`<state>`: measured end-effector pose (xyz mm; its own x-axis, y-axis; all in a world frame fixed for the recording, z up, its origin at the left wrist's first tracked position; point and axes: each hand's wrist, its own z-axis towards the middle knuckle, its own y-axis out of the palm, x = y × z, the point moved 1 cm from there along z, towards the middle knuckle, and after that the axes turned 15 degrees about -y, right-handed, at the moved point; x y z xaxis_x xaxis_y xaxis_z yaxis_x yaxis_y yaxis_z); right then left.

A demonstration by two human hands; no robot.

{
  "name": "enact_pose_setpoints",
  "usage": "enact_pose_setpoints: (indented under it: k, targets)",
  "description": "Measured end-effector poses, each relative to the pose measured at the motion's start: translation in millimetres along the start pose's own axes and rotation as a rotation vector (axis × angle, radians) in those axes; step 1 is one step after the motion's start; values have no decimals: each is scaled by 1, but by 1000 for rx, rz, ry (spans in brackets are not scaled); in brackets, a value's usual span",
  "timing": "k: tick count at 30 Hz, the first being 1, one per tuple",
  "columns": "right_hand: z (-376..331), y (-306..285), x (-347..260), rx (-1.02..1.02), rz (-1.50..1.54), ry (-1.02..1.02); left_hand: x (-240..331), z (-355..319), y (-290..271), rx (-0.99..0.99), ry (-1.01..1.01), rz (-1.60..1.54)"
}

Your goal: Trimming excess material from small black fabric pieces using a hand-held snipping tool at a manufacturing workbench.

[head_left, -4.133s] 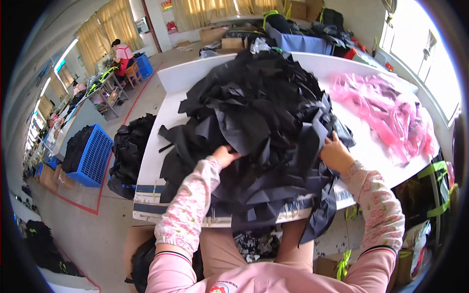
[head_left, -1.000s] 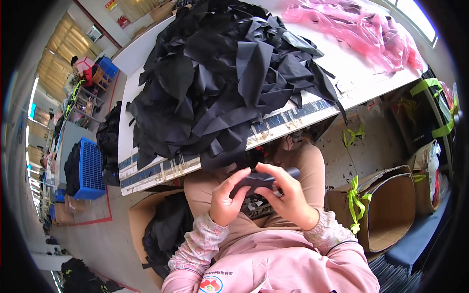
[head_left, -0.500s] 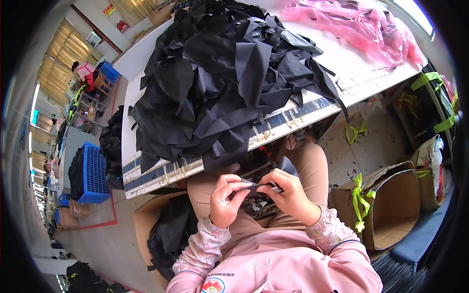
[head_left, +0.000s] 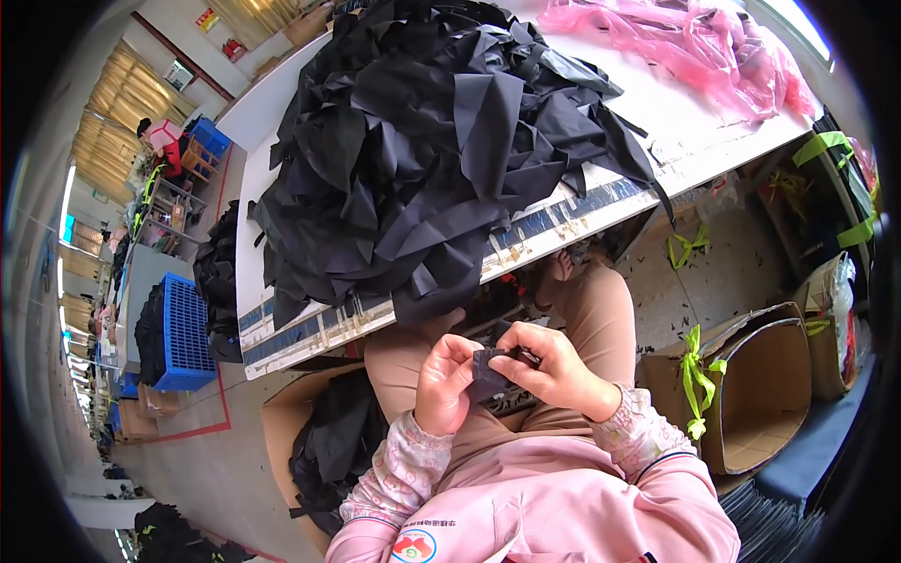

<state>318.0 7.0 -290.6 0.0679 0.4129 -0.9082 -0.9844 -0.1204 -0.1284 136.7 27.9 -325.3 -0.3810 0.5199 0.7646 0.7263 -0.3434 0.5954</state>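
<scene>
Between my two hands, above my lap, is a small piece of black fabric point(head_left: 485, 379). My left hand point(head_left: 445, 383) pinches its left edge between thumb and fingers. My right hand point(head_left: 547, 368) grips the fabric from the right, with the thumb pressed on its upper part. Part of the piece is hidden behind my right fingers. Just beyond my hands, a large heap of black fabric pieces point(head_left: 404, 150) covers much of the white table point(head_left: 671, 155) and hangs over its near edge.
Pink plastic film point(head_left: 694, 56) lies at the table's far right. Beside my left leg stands a cardboard box with black fabric point(head_left: 338, 441). An open cardboard box point(head_left: 765, 403) with a yellow-green ribbon point(head_left: 695, 385) is at my right. A blue crate point(head_left: 185, 333) stands farther left.
The fabric between my hands has turned and now shows a flat dark face toward me. My right hand has shifted slightly, its thumb now lying over the piece.
</scene>
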Motion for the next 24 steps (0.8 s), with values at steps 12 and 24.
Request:
enact_pose_setpoints:
  k: [12,24]
  targets:
    - [7,0,1,-3,-23,8,16,-14,9,102,53,519]
    - [4,4,30,42,719,252,17,-11,19,0,24,117]
